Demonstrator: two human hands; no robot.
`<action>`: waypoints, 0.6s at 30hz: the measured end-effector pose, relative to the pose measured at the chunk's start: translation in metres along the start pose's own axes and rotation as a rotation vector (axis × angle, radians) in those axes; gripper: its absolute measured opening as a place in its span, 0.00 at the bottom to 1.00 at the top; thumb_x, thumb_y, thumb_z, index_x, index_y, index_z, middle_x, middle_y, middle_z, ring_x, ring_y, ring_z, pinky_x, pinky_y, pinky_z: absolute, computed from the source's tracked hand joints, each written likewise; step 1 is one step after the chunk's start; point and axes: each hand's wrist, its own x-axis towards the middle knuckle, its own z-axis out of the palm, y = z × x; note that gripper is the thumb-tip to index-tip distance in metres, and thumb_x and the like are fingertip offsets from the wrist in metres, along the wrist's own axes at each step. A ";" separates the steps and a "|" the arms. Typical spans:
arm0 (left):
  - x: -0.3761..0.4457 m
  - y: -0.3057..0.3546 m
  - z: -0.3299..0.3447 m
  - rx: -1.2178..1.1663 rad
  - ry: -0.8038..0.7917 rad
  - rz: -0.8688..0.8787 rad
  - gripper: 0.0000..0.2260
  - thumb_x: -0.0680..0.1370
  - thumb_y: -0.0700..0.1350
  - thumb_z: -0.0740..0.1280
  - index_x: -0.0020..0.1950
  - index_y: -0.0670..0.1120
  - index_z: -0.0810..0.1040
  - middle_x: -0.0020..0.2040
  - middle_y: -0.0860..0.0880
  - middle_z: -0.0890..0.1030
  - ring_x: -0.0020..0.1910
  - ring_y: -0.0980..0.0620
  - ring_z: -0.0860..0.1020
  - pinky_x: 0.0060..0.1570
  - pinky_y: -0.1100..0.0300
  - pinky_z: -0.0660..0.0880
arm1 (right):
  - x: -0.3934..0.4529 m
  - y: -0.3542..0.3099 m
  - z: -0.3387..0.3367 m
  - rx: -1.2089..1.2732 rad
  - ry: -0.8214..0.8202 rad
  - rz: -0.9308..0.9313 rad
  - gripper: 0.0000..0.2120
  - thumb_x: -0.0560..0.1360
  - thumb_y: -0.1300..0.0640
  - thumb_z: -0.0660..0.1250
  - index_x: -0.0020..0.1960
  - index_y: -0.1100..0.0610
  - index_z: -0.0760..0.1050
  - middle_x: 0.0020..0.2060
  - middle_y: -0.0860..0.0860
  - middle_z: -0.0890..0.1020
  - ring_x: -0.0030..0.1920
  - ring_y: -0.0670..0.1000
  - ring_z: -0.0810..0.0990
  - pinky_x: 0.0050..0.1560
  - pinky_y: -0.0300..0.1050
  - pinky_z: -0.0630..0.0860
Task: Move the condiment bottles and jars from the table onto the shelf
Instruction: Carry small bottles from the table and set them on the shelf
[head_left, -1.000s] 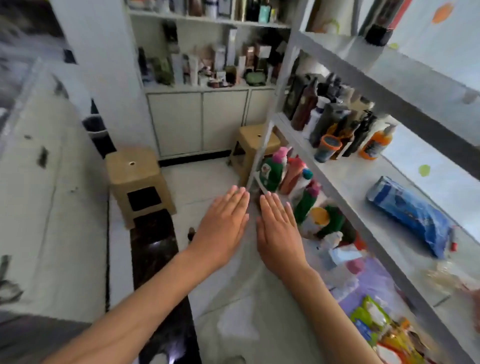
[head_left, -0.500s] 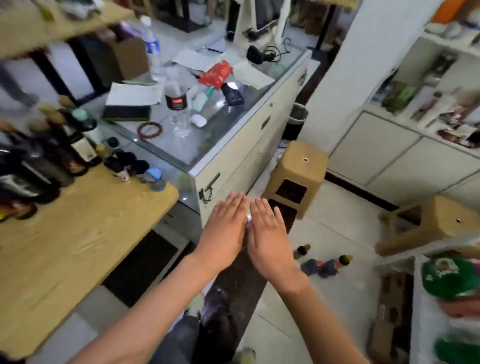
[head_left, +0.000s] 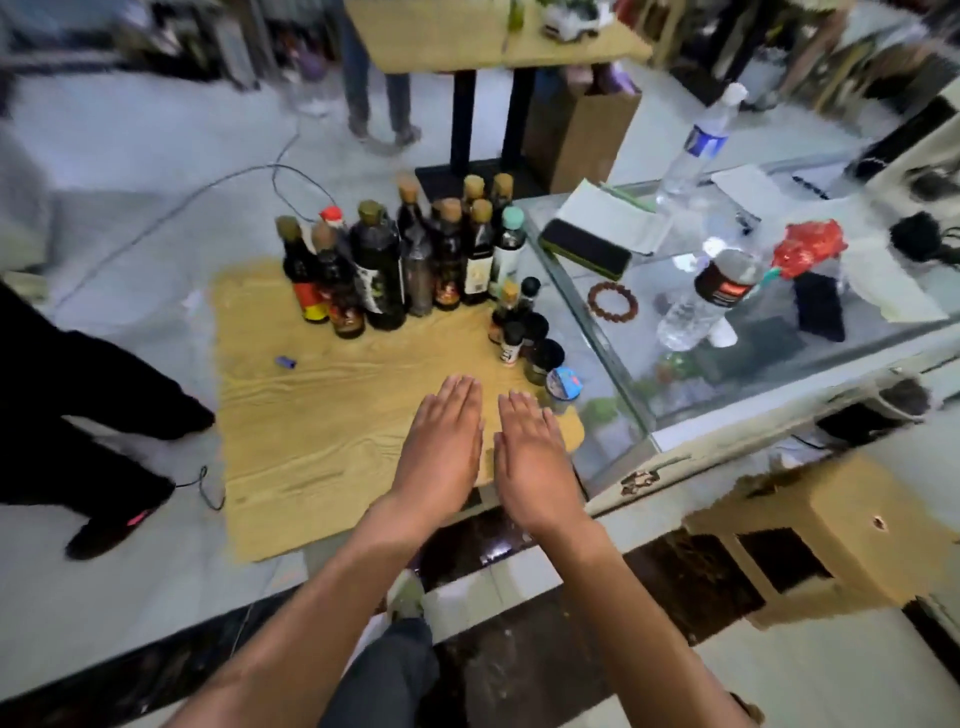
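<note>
Both hands are empty and flat, fingers straight: the left hand (head_left: 441, 447) and right hand (head_left: 530, 462) hover side by side above the near edge of the wooden bench (head_left: 311, 447). This looks like the reach before a pick-up, with nothing gripped yet. The nearest targets are the small jars (head_left: 540, 358) just beyond the right fingertips; farther back stand the tall dark bottles (head_left: 405, 265), packed close, so lifting one risks knocking its neighbours. The glass counter (head_left: 727, 332) sits right beside them.

Head view, down over table (head_left: 322, 415)
</note>
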 end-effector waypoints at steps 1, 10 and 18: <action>0.009 -0.013 -0.001 -0.008 0.006 -0.031 0.23 0.85 0.47 0.48 0.79 0.43 0.52 0.79 0.46 0.54 0.78 0.51 0.48 0.76 0.55 0.46 | 0.017 -0.004 0.008 -0.003 -0.011 -0.006 0.24 0.84 0.56 0.50 0.79 0.59 0.56 0.79 0.55 0.58 0.79 0.51 0.51 0.77 0.46 0.42; 0.119 -0.088 0.017 -0.174 -0.065 -0.158 0.22 0.85 0.45 0.47 0.79 0.44 0.50 0.80 0.48 0.51 0.78 0.53 0.47 0.76 0.57 0.46 | 0.147 0.019 0.055 -0.094 -0.131 0.143 0.26 0.82 0.61 0.51 0.79 0.61 0.55 0.79 0.57 0.57 0.79 0.54 0.53 0.78 0.50 0.51; 0.226 -0.092 0.061 -0.321 -0.162 -0.031 0.21 0.83 0.40 0.56 0.76 0.40 0.61 0.76 0.43 0.64 0.76 0.46 0.59 0.72 0.54 0.58 | 0.220 0.069 0.064 -0.099 -0.095 0.377 0.26 0.80 0.59 0.58 0.77 0.62 0.60 0.75 0.59 0.66 0.73 0.59 0.66 0.71 0.52 0.63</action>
